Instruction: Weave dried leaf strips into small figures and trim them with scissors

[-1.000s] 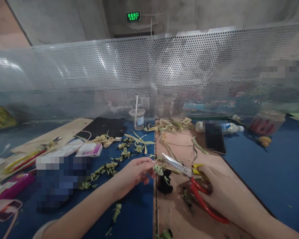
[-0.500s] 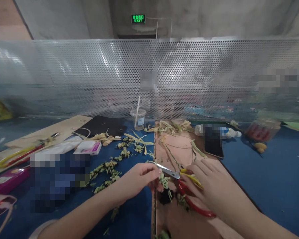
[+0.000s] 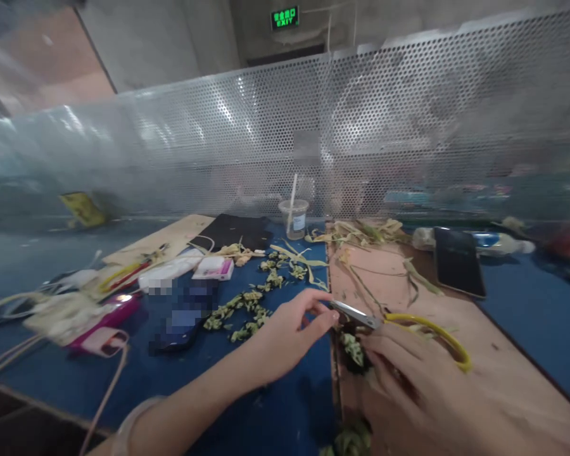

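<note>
My left hand is closed, thumb and fingers bent round the end of a green leafy sprig. The fingers partly hide where it is gripped. Right beside those fingertips is the tip of the silver scissor blades. My right hand, somewhat blurred, is wrapped round the scissors near the pivot. Their yellow handle loop sticks out above the hand, while the other handle is hidden under it. Both hands are over the seam between the blue tabletop and a brownish-pink board.
Trimmed green pieces lie left, dry leaves at the back. A plastic cup with a straw stands by the perforated metal screen. A phone and bottle lie right; a small white box and magenta package left.
The view has swung left and tilted, so things appear further right. The yellow handle now spreads out above my right hand, and the red handle has gone out of sight beneath it.
</note>
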### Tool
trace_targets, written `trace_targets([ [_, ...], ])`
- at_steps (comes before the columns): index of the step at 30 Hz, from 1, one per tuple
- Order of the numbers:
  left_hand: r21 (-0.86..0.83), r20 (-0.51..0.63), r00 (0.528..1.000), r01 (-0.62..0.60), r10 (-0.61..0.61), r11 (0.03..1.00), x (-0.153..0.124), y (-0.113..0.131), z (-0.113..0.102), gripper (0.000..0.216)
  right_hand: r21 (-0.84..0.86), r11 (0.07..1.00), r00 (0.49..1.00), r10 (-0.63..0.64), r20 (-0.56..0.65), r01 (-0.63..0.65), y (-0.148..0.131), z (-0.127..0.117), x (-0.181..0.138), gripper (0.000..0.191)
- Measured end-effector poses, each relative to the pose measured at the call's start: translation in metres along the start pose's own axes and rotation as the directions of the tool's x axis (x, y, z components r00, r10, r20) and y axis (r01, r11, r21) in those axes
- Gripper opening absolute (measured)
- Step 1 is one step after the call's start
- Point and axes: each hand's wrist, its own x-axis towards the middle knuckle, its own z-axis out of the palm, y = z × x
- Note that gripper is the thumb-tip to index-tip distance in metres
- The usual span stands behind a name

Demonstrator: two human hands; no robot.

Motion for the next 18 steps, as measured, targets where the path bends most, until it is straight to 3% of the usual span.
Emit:
trace_targets([
  [1,0.130,-0.125,0.992,-0.002,0.019,0.992,-0.012,-0.005,-0.011,0.037,-0.021,1.000,1.000,0.000,-0.007,0.000,0.001,0.002,-0.002,0.022],
  [2,0.292,-0.292,0.954,0.018,0.071,0.956,-0.027,-0.013,-0.024,0.034,-0.045,0.999,0.999,-0.014,-0.032,0.012,0.003,0.004,-0.004,0.020],
  [4,0.517,-0.646,0.730,0.203,0.223,0.832,-0.059,-0.040,-0.052,0.032,-0.074,0.997,0.997,-0.022,-0.080,0.016,0.009,0.007,-0.006,0.018],
  [5,0.549,-0.721,0.643,0.302,0.259,0.779,-0.074,-0.056,-0.064,0.034,-0.084,0.996,0.995,-0.017,-0.097,0.009,0.013,0.008,-0.006,0.018],
  [6,0.577,-0.736,0.616,0.354,0.281,0.736,-0.088,-0.074,-0.074,0.037,-0.093,0.996,0.994,-0.010,-0.108,-0.001,0.017,0.009,-0.005,0.018],
  [9,0.688,-0.661,0.690,0.400,0.295,0.606,-0.115,-0.117,-0.089,0.038,-0.098,0.995,0.990,0.003,-0.142,-0.017,0.025,0.008,-0.001,0.015],
  [11,0.747,-0.601,0.734,0.376,0.316,0.548,-0.119,-0.129,-0.088,0.042,-0.064,0.998,0.983,0.016,-0.185,-0.029,0.025,0.005,0.003,0.013],
  [14,0.796,-0.529,0.789,0.334,0.313,0.504,-0.115,-0.129,-0.081,0.044,0.001,0.999,0.968,0.034,-0.250,-0.034,0.020,-0.001,0.007,0.015],
  [18,0.805,-0.517,0.801,0.336,0.301,0.489,-0.111,-0.123,-0.077,0.042,-0.033,0.999,0.959,-0.006,-0.282,-0.003,0.012,-0.005,0.007,0.016],
])
